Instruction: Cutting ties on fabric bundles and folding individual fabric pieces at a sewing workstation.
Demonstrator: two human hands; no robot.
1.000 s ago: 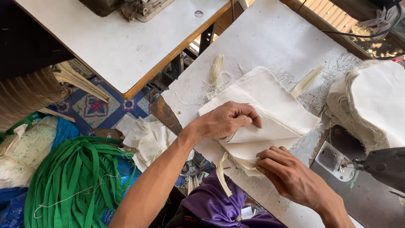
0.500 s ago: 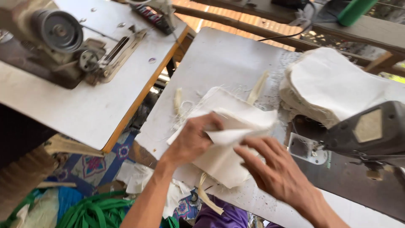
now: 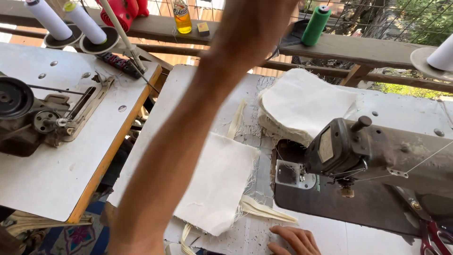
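My left forearm (image 3: 188, 141) rises across the middle of the view, and its hand is cut off past the top edge. My right hand (image 3: 293, 240) lies at the table's near edge with fingers spread and nothing in it. Just left of it, a flat cream fabric piece (image 3: 219, 182) rests on the white table (image 3: 188, 89), with a cream strip (image 3: 266, 211) sticking out from under it towards my right hand. A stack of cream fabric pieces (image 3: 306, 101) sits further back, beside the head of a dark sewing machine (image 3: 377, 156).
A second sewing machine (image 3: 37, 118) stands on the left table (image 3: 101, 170) with an orange edge. White thread cones (image 3: 66, 21), a green spool (image 3: 316, 23) and a bottle (image 3: 181, 16) line the back rail. Red-handled scissors (image 3: 436, 238) lie at the bottom right.
Both hands let go of the cream fabric, which now lies flat. My left arm rose out of the top of the view, my right hand drew back to the near edge, and the view tilted up.
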